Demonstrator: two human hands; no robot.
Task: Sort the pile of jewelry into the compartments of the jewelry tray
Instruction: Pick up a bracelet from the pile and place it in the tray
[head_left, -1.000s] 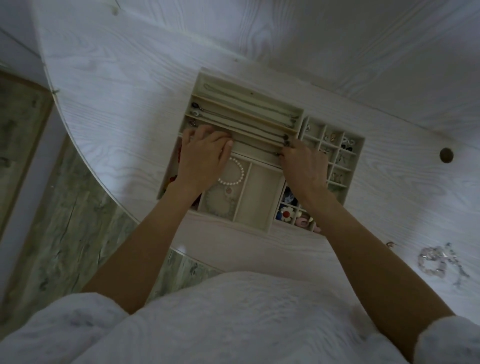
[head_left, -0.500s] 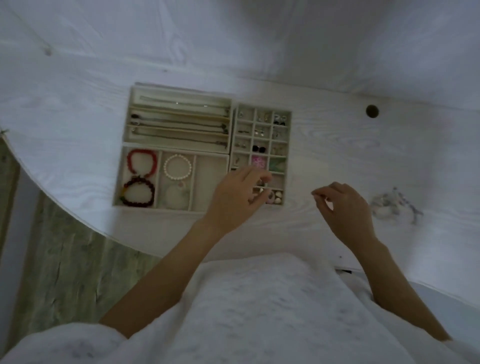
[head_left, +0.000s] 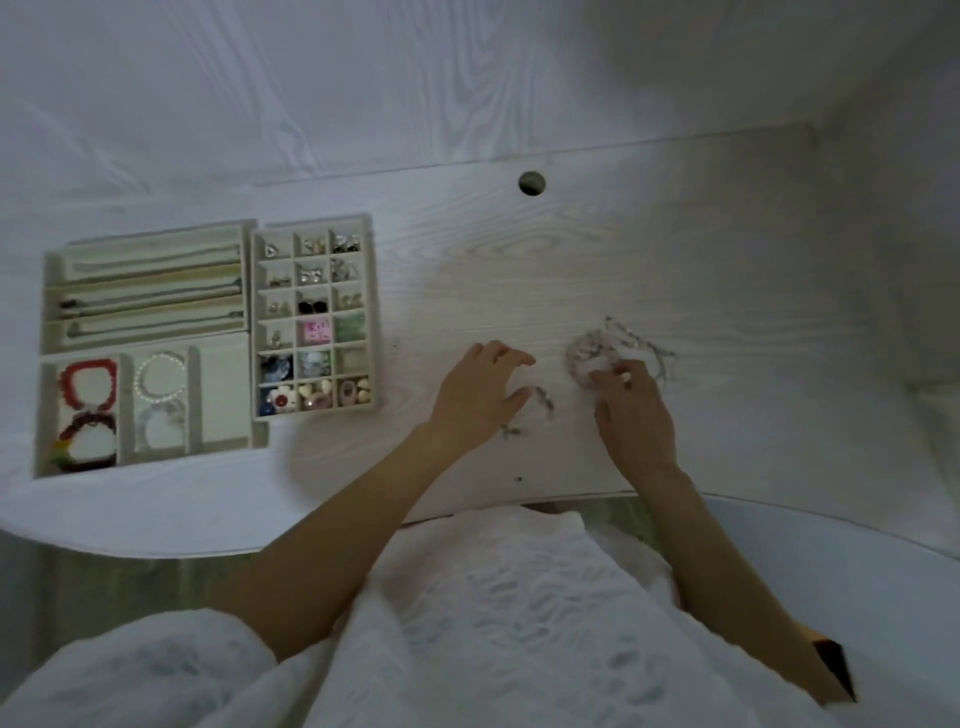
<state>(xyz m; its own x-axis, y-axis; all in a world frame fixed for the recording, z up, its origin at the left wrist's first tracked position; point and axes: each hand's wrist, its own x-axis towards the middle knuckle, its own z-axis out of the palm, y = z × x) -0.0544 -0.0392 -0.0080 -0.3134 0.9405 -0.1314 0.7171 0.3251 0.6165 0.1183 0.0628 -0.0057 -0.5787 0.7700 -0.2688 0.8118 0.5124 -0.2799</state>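
Pale wood-grain table (head_left: 675, 249): your right hand (head_left: 631, 410) fingers curl onto the tangled clear-bead jewelry pile (head_left: 613, 353), left hand (head_left: 480, 392) loosely spread nearby, beige compartment tray (head_left: 249, 332) well left.

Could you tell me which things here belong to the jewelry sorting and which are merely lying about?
Job:
jewelry tray
jewelry pile
small loose pieces
left hand
right hand

Lying about:
cable hole in the table
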